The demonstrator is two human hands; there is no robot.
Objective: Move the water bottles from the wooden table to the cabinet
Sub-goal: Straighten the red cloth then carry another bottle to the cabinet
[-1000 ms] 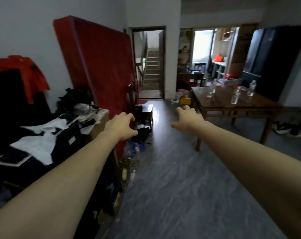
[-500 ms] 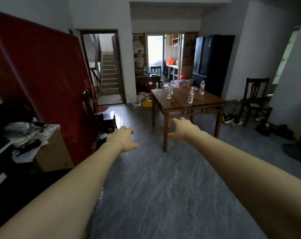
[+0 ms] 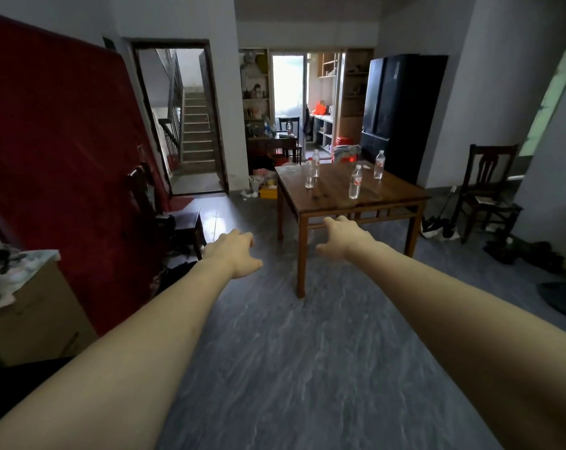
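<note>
Bottles [image 3: 355, 182] on table [image 3: 333, 196], hands seemingly relaxed, empty

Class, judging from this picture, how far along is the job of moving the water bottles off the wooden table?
Done: nothing visible. Four bottles stand on the wooden table: near-right, far-right, two left. In hand: left hand and right hand are outstretched, holding nothing. Left: carrying all four.

Lived-in home, wooden dining table [image 3: 346, 196], black fridge [image 3: 401, 115], staircase [image 3: 197, 131], chairs [image 3: 486, 186]
</note>
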